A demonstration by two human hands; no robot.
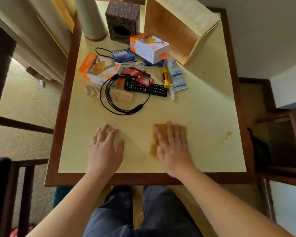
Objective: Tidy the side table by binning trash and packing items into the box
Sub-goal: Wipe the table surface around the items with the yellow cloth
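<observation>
While I watched through the head camera, both hands lay over the near part of the bench (203, 117), a pale yellow top in a dark wooden frame. My right hand (173, 146) pressed flat, fingers straight and together, on a brownish, stained paper towel (182, 130). My left hand (106, 147) hovered or rested beside it with fingers spread, its grip on nothing. An orange-brown stain (228, 134) marked the bench to the right of the towel.

Farther back lay the clutter: a coiled black cable (125, 106) draped over a stack of paper cups (94, 90) on its side; a black remote control (146, 88) with a red packet (140, 77) on it; a yellow glue stick (165, 77) just beside a white and blue tube (175, 74); a white cable (137, 65); a blue wrapped packet (123, 54); and two orange and white cartons, one at left (96, 70) and one at right (149, 47). Printing on all of these was too blurred to read.

At the far right stood the open cardboard box (178, 29), tipped with its opening toward the clutter. A dark brown tissue box (122, 19) and a pale lamp base (91, 19) stood at the far edge.
</observation>
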